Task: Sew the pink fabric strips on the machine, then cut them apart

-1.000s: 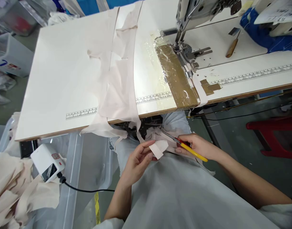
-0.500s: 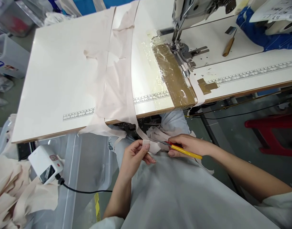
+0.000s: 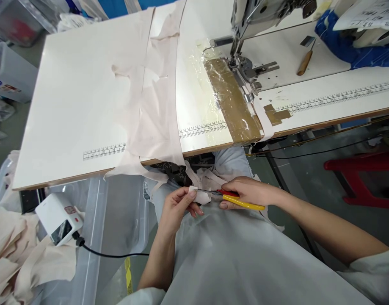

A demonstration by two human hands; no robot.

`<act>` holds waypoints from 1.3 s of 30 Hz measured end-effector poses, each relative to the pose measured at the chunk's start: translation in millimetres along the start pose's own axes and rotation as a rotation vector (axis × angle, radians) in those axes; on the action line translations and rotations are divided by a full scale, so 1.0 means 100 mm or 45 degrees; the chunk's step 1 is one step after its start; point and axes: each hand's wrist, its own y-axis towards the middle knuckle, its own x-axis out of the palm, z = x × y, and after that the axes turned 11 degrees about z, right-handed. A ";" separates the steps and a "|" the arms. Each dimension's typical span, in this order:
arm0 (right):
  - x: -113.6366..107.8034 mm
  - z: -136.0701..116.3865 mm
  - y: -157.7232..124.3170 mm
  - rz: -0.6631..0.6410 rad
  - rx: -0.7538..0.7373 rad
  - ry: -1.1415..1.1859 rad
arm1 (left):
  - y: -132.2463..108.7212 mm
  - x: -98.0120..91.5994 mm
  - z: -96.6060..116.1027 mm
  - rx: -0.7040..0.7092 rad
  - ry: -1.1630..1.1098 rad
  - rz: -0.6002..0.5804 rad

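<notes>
Over the lap, the right hand holds the scissors, fingers wrapped around the handles. The scissors' long axis runs right to left; blades point left, slightly far, at the fabric piece pinched between thumb and fingers of the left hand. The worktop lies beyond.

A long white counter with a brown front edge and printed ruler marks crossed the room, its top catching pale, bright light. To the right, a red stool stood on a dull grey-green floor. A yellow strip showed low on the left, and a white bin stood beyond the counter's left side. Farther back, the blurred corner seemed to hold a translucent tub.
</notes>
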 end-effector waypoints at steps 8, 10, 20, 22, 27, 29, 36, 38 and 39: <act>0.02 -0.05 0.00 0.130 -0.002 -0.203 | 0.00 -0.01 0.01 0.009 0.019 -0.019; 0.05 -0.03 -0.01 0.152 0.010 -0.211 | 0.00 -0.02 0.00 0.011 0.015 -0.024; 0.03 -0.08 0.02 0.195 -0.066 -0.317 | 0.00 0.01 0.00 0.001 0.029 -0.062; 0.03 -0.07 0.04 0.193 -0.064 -0.315 | -0.01 0.01 0.01 -0.007 0.041 -0.059; 0.10 -0.02 0.04 0.271 -0.052 -0.072 | 0.01 0.08 -0.02 -0.007 0.067 -0.048; 0.14 -0.05 0.04 0.367 -0.105 0.138 | 0.00 0.16 -0.02 -0.038 0.066 -0.132; 0.15 -0.16 -0.09 0.730 -0.187 0.443 | 0.10 0.20 0.88 0.663 0.806 -0.116; 0.10 -0.13 -0.22 0.779 -0.113 0.468 | 0.32 0.17 1.35 1.047 1.095 0.229; 0.08 -0.11 -0.29 0.793 -0.065 0.498 | 0.47 0.18 1.57 1.141 1.254 0.377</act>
